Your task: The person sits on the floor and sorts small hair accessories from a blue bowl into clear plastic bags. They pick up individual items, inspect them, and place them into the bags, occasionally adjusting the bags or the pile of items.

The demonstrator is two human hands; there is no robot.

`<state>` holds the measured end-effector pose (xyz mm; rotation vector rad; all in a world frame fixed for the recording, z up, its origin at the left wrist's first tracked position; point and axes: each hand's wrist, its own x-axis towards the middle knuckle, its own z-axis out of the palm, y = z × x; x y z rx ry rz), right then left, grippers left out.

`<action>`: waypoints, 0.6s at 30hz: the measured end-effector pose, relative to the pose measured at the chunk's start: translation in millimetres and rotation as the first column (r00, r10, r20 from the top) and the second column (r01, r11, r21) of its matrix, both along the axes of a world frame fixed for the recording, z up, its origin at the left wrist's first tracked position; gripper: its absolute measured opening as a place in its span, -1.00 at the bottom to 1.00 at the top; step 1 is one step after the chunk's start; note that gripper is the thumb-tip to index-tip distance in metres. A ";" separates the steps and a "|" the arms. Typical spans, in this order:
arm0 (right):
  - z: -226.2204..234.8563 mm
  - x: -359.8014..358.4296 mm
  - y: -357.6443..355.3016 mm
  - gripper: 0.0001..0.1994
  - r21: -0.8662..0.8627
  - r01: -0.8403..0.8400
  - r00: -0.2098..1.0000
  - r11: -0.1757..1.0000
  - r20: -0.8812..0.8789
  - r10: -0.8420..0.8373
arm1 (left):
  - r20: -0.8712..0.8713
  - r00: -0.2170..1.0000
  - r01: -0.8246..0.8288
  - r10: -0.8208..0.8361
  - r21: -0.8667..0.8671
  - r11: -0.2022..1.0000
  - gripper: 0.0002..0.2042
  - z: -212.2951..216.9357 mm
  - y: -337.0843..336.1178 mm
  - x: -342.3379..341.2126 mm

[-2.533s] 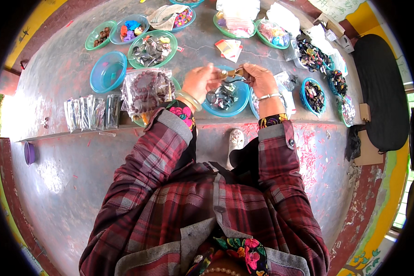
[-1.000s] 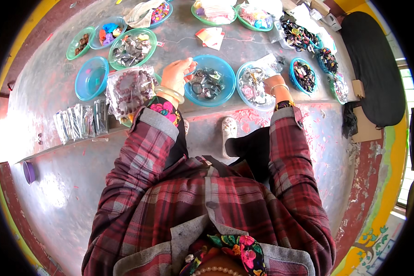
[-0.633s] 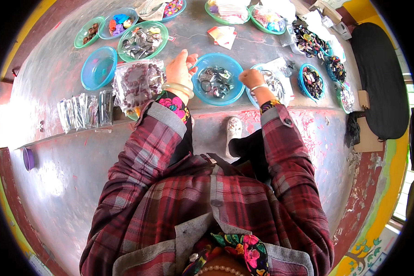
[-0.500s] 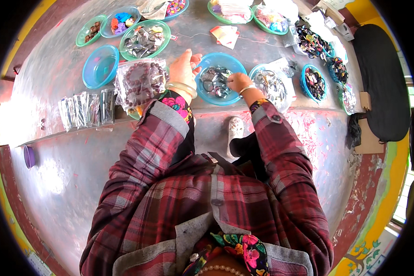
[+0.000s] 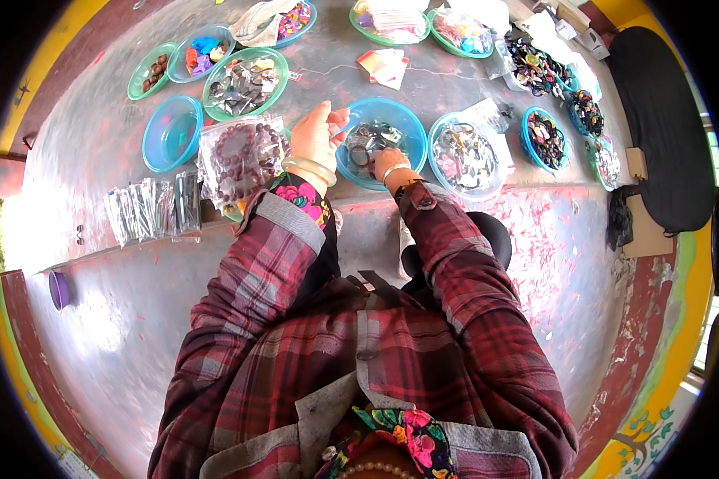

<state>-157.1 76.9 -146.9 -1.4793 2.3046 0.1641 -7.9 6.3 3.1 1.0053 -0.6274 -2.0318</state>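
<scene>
Far left: a row of small clear packets lies on the grey work surface, with an empty blue bowl just behind them.
Left of centre: a clear bag of dark red beads sits near the left hand, between the empty bowl and the bowl being worked in.
Left hand: raised over the near left rim of the blue bowl of rings and clasps; thumb and forefinger are pinched together on a thin pale strand, the other fingers loosely curled.
Strand: it looks light and limp, likely to slip, so a pinch close to its end seems the surest hold.
Right hand: reaching down into the same bowl among the small dark pieces; whether its fingers are closed on one cannot be told.
Bowl contents: small, hard, probably smooth metal and bead parts, light enough for fingertips, best taken one at a time by the edge.
Right: another blue bowl of mixed trinkets stands just beside, with smaller bowls of dark beads further right.
</scene>
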 end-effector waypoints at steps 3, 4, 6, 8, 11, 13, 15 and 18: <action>12.6 3.0 2.6 -0.72 0.031 0.031 0.999 0.999 -0.040 -0.029 | 0.003 1.000 0.007 -0.007 0.000 1.000 -0.82 -2.2 0.1 0.5; 17.8 4.4 3.7 -0.70 0.035 0.033 0.998 0.999 -0.059 -0.031 | 0.006 1.000 0.007 -0.007 -0.003 1.000 -0.82 -2.1 0.3 1.2; 26.0 4.5 6.0 -0.65 0.031 0.010 0.997 0.999 -0.076 -0.008 | -0.003 1.000 0.012 -0.012 0.000 1.000 -0.82 -2.3 0.2 1.0; 31.6 2.9 7.2 -0.59 0.064 0.009 0.999 0.998 -0.046 -0.006 | -0.005 1.000 0.019 -0.019 0.001 1.000 -0.82 -1.7 1.0 0.7; 38.5 3.3 4.8 -0.55 0.123 0.051 0.997 0.991 0.052 -0.058 | 0.000 1.000 0.028 -0.028 -0.002 1.000 -0.82 -1.2 1.3 2.7; 35.0 0.6 5.0 -0.57 0.102 0.115 0.988 0.988 0.090 -0.124 | -0.003 0.999 0.041 -0.041 -0.003 0.999 -0.82 -0.8 1.2 3.3; 6.5 -18.9 -1.8 -0.60 0.156 0.047 0.995 0.987 0.079 -0.060 | -0.010 0.999 0.044 -0.044 0.005 0.999 -0.82 1.7 2.6 0.0; 2.6 -38.3 -10.3 -0.64 0.162 -0.047 0.998 0.986 0.059 0.038 | -0.018 0.999 0.051 -0.051 0.011 0.999 -0.82 0.1 1.7 1.6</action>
